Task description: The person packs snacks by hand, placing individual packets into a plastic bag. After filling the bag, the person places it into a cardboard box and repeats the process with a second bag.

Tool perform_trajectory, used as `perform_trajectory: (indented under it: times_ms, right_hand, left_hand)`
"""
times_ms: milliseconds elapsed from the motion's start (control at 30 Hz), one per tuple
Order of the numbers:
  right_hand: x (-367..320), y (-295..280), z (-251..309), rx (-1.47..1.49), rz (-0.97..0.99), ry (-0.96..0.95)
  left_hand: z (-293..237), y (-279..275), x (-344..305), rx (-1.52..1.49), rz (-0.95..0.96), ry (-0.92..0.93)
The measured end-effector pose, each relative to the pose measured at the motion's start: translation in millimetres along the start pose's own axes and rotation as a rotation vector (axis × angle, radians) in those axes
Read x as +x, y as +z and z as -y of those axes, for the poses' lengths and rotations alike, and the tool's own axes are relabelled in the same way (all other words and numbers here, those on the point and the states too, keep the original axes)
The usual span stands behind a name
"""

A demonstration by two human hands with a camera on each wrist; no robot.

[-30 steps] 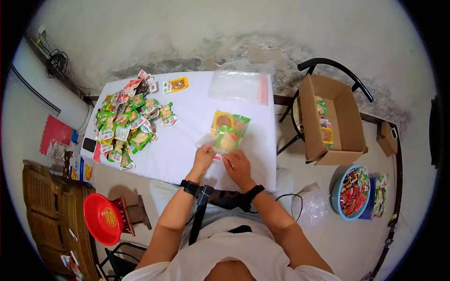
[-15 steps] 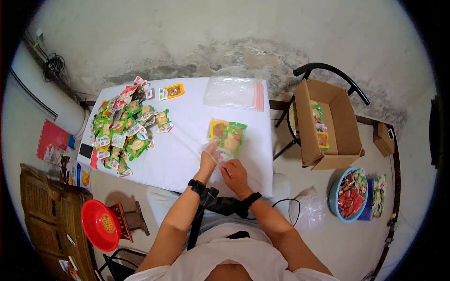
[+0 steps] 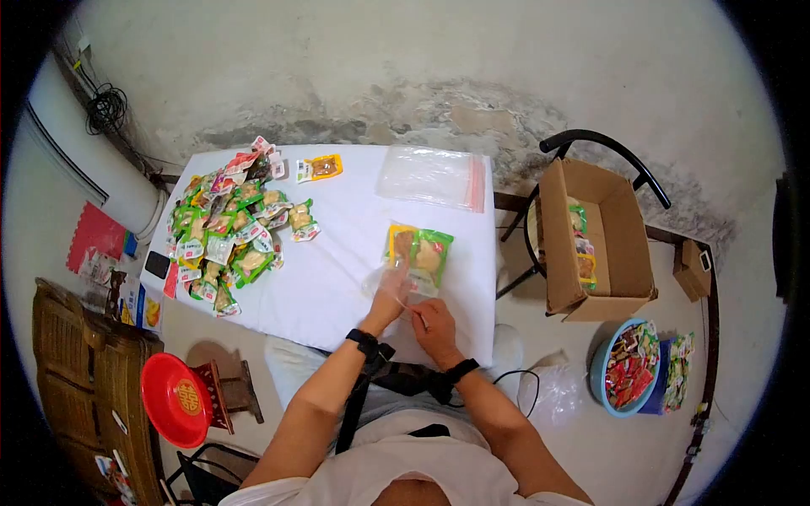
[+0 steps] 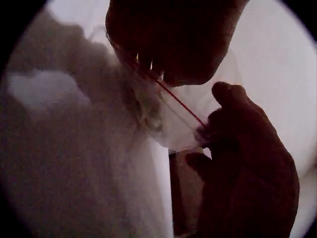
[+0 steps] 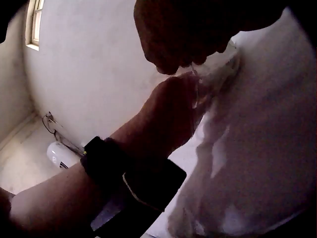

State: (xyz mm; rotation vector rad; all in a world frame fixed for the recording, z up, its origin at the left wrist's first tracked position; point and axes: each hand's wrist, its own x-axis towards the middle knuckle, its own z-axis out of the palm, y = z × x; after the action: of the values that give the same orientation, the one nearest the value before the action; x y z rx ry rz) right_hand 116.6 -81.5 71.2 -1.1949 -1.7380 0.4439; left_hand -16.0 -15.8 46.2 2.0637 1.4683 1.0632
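A clear zip bag (image 3: 424, 288) with a red line along its mouth lies near the table's front, holding a yellow-edged food packet (image 3: 393, 241) and a green-edged packet (image 3: 433, 254). My left hand (image 3: 391, 293) reaches through the mouth into the bag, its fingers extended over the yellow-edged packet. At the right side of the opening, my right hand (image 3: 435, 327) pinches the bag's edge between thumb and fingers. In the left wrist view the red line (image 4: 181, 101) runs taut to the right hand's fingertips; both hands are dark there.
On the white-covered table (image 3: 342, 278), a heap of food packets (image 3: 224, 223) lies left, with a single yellow packet (image 3: 321, 168) behind. Flat clear bags (image 3: 430, 177) lie at the back right. An open cardboard box (image 3: 620, 240) with packets sits on a chair, beside a blue basin (image 3: 602, 371).
My left hand has gone from the bag's mouth deeper inside, over the packets. The right hand keeps its pinch on the edge, and the packets in the bag lie flatter, side by side.
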Motion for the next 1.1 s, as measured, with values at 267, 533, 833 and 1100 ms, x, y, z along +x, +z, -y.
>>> perform_trajectory:
  times_ms: [267, 533, 833, 1100]
  right_hand:
    - [2, 1, -4, -0.023, 0.005, -0.039]
    - [0, -1, -3, -0.065, 0.038, -0.012]
    - [-1, 4, -6, -0.085, 0.037, -0.004]
    - [-2, 3, -2, -0.079, 0.074, 0.0]
  left_hand:
    - [24, 10, -10, 0.043, -0.119, -0.171]
    - [44, 25, -8, -0.376, -0.295, -0.464]
    - [2, 11, -13, 0.185, -0.227, -0.091]
    - [-8, -6, -24, 0.311, 0.052, 0.15]
